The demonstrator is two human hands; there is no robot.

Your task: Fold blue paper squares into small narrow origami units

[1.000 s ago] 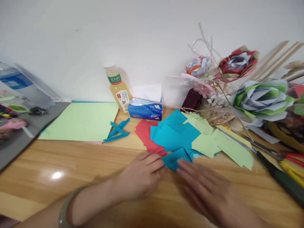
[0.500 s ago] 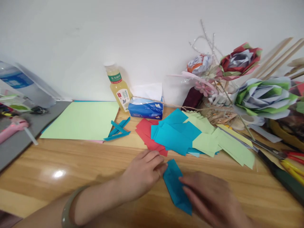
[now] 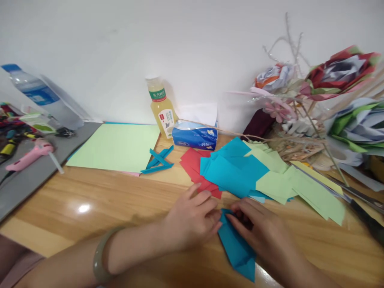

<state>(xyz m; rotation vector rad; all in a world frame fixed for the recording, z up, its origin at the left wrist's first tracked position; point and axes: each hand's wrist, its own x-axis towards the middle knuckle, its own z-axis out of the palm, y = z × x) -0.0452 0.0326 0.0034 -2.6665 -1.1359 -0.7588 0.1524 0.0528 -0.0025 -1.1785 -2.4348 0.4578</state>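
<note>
A folded piece of blue paper point(image 3: 238, 250) lies slantwise on the table between my hands, its top end pointing away from me. My left hand point(image 3: 193, 218) is at its upper left edge, thumb and forefinger closed at the paper while the outer fingers lift, loosely bent. From the other side my right hand point(image 3: 264, 228) pinches the upper part, thumb against bent fingers. Creases show near the paper's lower end. Part of its right side is hidden under my right hand. Just beyond my hands are loose blue sheets point(image 3: 231, 172) and red sheets point(image 3: 195, 166).
Folded blue strips point(image 3: 159, 160) sit beside a light green stack point(image 3: 117, 148). A drink bottle point(image 3: 162, 108) and a tissue pack point(image 3: 195, 136) stand by the wall. Left is a pink glue gun point(image 3: 31, 154); right are green pieces point(image 3: 315, 192), scissors point(image 3: 367, 218) and paper flowers point(image 3: 342, 74).
The view has swung left, so things appear further right. My right hand has moved up the blue paper to its top end. My left hand's outer fingers have lifted and spread.
</note>
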